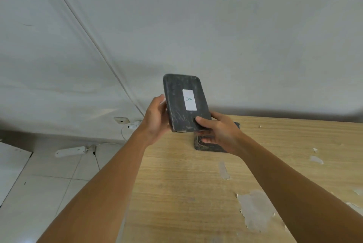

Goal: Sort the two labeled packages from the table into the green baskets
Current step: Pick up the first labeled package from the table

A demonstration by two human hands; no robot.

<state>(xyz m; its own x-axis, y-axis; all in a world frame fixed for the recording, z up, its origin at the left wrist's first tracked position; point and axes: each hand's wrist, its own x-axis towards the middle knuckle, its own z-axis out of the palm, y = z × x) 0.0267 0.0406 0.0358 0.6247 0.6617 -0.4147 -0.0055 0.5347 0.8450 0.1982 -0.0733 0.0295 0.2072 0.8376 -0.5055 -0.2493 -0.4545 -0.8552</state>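
Both hands are up in front of the person, and both are gripping one dark package. Nearest to us are the two bare arms, reaching out over the wooden table (176,193). That table has pale patches where the top layer has peeled off.

A bit farther out, the left hand (156,120) is curled around the left edge of the package marked A (184,103). Its fingers go behind the package, so I cannot see them. The right hand (218,131) pinches the bottom right corner, with the thumb (203,122) pressed flat on the front. The package is lifted off the table and tipped up, so its white label (189,99) with the letter A faces us.

Just under the right hand, a second dark package (208,147) lies flat on the table. The hand covers most of it, so I cannot read its label.

Farther away, on the floor to the left, are a white power strip (70,151) and a wall socket (121,120) with a cord. Behind it all is a plain grey wall (235,26).

No green baskets show up anywhere in this view. So I think the job is only just starting. One package is picked up and looks like it is being read. Nothing is sorted yet. Both packages still need to go into the baskets.
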